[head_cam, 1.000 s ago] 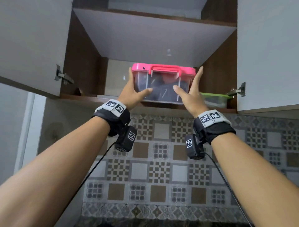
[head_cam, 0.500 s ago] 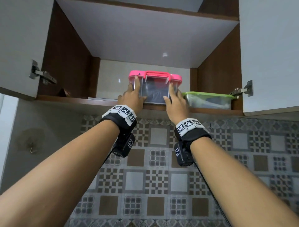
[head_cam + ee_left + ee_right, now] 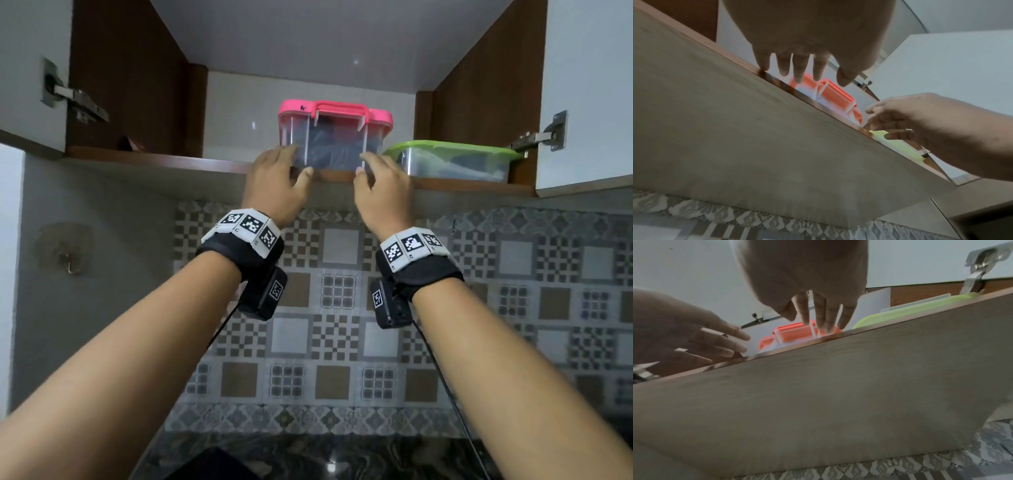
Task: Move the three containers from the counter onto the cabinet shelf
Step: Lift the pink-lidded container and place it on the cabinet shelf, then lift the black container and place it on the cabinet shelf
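A clear container with a pink lid and handle (image 3: 334, 137) stands on the cabinet shelf (image 3: 171, 161). Just right of it on the same shelf sits a clear container with a green lid (image 3: 452, 161). My left hand (image 3: 277, 178) and right hand (image 3: 380, 181) are at the shelf's front edge, fingers straight and spread before the pink container's lower corners. Neither hand grips it; I cannot tell whether the fingertips still touch it. The left wrist view shows my left hand (image 3: 803, 76) loose in front of the pink lid (image 3: 836, 95). The right wrist view shows my right hand (image 3: 818, 321) likewise.
Both cabinet doors stand open, left (image 3: 30, 68) and right (image 3: 589, 85), with metal hinges sticking out. A small brown object (image 3: 128, 142) lies at the shelf's left end. Patterned tiles cover the wall below, and a dark counter (image 3: 342, 455) runs along the bottom.
The pink-lidded container went from held between my palms to standing further back on the shelf. Both hands have let go of its sides and drawn back to the shelf's front edge.
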